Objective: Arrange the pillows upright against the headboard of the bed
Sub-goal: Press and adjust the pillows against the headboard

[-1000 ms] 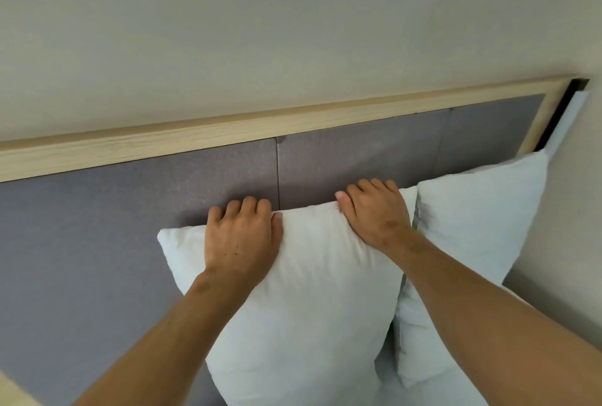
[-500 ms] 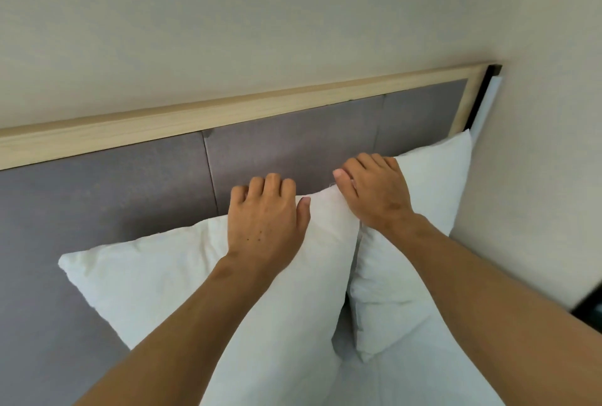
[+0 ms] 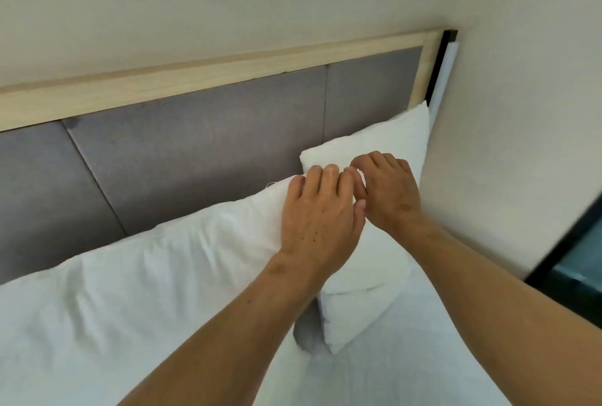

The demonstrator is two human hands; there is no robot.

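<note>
A large white pillow (image 3: 136,291) leans against the grey padded headboard (image 3: 202,151), its top right corner raised. My left hand (image 3: 321,216) lies over that corner, fingers curled on the top edge. A second white pillow (image 3: 371,295) stands upright to its right, tucked into the bed's corner by the side wall. My right hand (image 3: 389,190) rests on this second pillow's top edge, fingers bent over it, touching my left hand.
The headboard has a light wooden frame (image 3: 208,76) along its top and right side. A cream side wall (image 3: 521,128) closes in on the right. A dark edge of furniture (image 3: 573,262) shows at far right. White bedding (image 3: 407,366) lies below.
The view has shifted left and down. The left pillow now leans lower and wider across the headboard. My hands have come together at the two pillows' meeting corners.
</note>
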